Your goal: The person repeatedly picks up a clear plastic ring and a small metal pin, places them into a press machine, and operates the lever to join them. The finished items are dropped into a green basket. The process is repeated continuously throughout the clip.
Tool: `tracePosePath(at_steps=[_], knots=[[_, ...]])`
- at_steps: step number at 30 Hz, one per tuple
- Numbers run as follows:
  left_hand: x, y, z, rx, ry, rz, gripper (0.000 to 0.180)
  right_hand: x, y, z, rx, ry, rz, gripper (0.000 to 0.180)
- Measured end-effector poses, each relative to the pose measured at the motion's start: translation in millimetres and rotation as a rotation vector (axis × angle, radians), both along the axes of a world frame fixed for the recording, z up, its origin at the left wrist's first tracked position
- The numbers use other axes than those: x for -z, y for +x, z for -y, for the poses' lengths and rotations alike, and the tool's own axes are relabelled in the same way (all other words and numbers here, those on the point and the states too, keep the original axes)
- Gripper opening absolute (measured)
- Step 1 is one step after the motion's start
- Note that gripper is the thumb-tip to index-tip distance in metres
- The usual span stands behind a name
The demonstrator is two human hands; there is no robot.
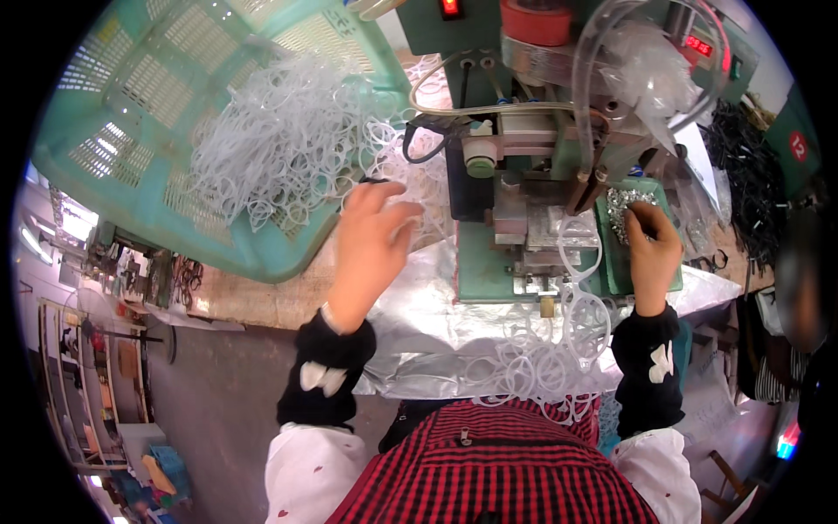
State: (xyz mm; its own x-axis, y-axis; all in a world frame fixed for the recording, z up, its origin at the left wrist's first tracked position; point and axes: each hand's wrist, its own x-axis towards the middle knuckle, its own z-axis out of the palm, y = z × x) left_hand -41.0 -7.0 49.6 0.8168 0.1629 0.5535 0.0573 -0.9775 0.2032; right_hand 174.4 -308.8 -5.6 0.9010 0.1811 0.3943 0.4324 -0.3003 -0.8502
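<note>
the right hand's fingers curl down at metal bits in a green tray; whether they grip any, i cannot tell. the left hand's, half open and empty, hover beside a basket of clear rings. foil covers the table before a press; red digits light a display.
</note>
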Motion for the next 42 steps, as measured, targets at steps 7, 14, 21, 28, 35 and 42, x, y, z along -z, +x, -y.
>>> tracePosePath(at_steps=[7,14,21,28,35,42], knots=[[98,17,-50,0.021,-1.004,0.263,0.028,23,-21,57,0.116,-0.049,0.051,0.014],[77,-4,-88,-0.061,-1.390,0.593,0.028,10,-49,88,0.060,0.045,-0.090,0.014],[30,47,-32,-0.247,-1.089,0.491,0.027,-63,-33,-28,-0.356,0.203,-0.048,0.025],[-1,6,62,-0.092,-2.037,0.474,0.032,-49,-50,-48,-0.354,0.514,-0.291,0.045],[-62,-17,133,0.731,-2.444,0.103,0.047,-73,-57,-54,-0.413,0.602,-0.415,0.048],[-66,0,165,0.614,-2.464,-0.607,0.051,-63,-93,-35,-0.332,0.328,0.058,0.055]])
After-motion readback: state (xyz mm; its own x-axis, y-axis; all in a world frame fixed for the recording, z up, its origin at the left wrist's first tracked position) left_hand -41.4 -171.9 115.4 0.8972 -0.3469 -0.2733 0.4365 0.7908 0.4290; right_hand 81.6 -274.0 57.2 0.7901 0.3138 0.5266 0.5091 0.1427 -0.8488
